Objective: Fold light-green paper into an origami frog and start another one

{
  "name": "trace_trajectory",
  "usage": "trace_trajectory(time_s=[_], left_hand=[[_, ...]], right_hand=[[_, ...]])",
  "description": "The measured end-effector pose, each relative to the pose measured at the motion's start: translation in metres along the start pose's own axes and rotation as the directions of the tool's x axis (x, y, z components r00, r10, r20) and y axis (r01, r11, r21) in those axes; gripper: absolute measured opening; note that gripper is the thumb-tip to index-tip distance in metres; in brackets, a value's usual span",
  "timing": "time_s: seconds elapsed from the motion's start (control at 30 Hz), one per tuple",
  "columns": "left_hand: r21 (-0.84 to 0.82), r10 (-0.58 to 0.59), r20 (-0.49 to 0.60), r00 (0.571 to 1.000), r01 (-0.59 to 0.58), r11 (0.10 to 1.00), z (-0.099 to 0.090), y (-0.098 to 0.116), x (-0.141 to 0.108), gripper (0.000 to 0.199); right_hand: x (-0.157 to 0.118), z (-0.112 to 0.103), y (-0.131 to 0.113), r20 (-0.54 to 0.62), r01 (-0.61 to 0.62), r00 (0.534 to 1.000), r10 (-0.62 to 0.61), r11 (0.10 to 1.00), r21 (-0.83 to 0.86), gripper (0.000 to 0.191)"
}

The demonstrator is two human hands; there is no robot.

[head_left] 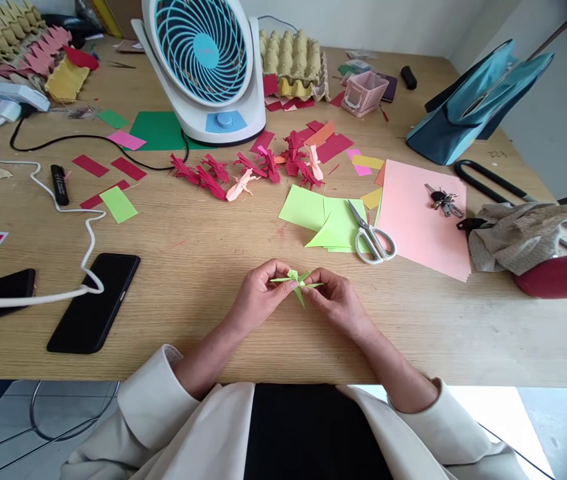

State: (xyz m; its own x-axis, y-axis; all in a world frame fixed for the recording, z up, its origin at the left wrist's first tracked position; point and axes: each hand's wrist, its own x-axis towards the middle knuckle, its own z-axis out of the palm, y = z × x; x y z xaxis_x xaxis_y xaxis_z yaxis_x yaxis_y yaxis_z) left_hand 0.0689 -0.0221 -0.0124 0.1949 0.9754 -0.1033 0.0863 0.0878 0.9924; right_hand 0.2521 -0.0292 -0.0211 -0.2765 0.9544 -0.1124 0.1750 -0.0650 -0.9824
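Note:
A small folded light green paper figure (299, 283) with several thin points is held between my two hands, just above the table near its front edge. My left hand (262, 293) pinches it from the left, thumb over it. From the right, my right hand (337, 301) pinches it between thumb and fingers. Beyond them lie light green paper sheets (303, 208), with white-handled scissors (372, 241) resting on top. A row of folded red and pink paper figures (210, 180) spreads across the middle of the table behind my hands.
A white and blue fan (224, 123) stands at the back. Pink sheets (413, 220) with keys (446, 201) lie right, near a grey cloth (518, 233) and a blue bag (463, 127). A black phone (94, 303) and white cable (90, 233) are left.

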Motion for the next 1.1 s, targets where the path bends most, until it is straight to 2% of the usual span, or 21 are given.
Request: trace_trajectory(time_s=[0.13,0.3,0.5,0.6,0.83,0.97,1.1], left_hand=[[-0.063,-0.044,0.022,0.999,0.045,0.997,0.0009,-0.0019,0.0008,0.023],[-0.161,-0.099,0.046,0.994,0.105,0.981,-0.0001,-0.0024,0.0013,0.027],[-0.049,-0.061,0.038,0.997,0.062,0.997,-0.0011,-0.0025,0.0006,0.023],[-0.011,-0.054,0.031,0.998,0.054,0.998,-0.0006,-0.0019,0.0003,0.023],[0.010,-0.029,0.058,0.998,0.029,1.000,-0.0008,-0.0025,0.0016,0.026],[-0.021,-0.063,0.097,0.993,0.065,0.998,-0.0009,-0.0028,0.0016,0.026],[-0.030,-0.082,0.069,0.994,0.084,0.996,-0.0009,-0.0039,0.0020,0.025]], right_hand=[[-0.0011,0.0006,0.0023,-0.026,-0.008,1.000,0.007,1.000,-0.027,0.031],[-0.0009,0.0013,0.0051,-0.039,-0.021,0.999,0.022,1.000,0.015,0.033],[0.0003,0.0001,0.0021,0.030,0.013,0.999,-0.013,1.000,-0.012,0.030],[0.0006,-0.0007,0.0025,0.025,0.017,1.000,-0.016,1.000,-0.026,0.032],[0.0014,-0.0004,0.0007,0.035,-0.037,0.999,0.036,0.998,0.049,0.039],[0.0014,-0.0011,-0.0004,0.042,-0.076,0.997,0.072,0.993,0.093,0.040],[0.0014,-0.0008,-0.0031,0.051,-0.094,0.995,0.090,0.992,0.085,0.038]])
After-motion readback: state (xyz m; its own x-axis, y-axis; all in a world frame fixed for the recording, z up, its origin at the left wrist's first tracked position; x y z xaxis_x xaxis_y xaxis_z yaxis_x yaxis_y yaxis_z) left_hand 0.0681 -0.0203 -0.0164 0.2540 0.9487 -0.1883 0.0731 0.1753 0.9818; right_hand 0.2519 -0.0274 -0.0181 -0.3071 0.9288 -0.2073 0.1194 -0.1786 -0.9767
